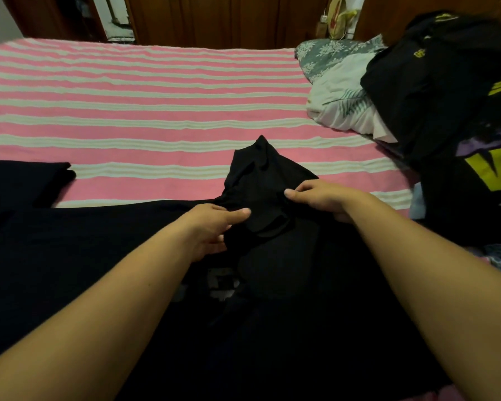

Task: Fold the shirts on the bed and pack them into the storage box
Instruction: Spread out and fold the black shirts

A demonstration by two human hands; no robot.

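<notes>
Only yellow letters, cut off, show on the heaped shirts (451, 117)

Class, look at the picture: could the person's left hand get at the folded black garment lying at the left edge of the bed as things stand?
Probably yes: only bare striped bedspread lies between the left hand and the folded black garment, though its grip on the black shirt must loosen first.

One camera only — it sits on my head. It looks forward and down, close over the bed (156, 117).
</notes>
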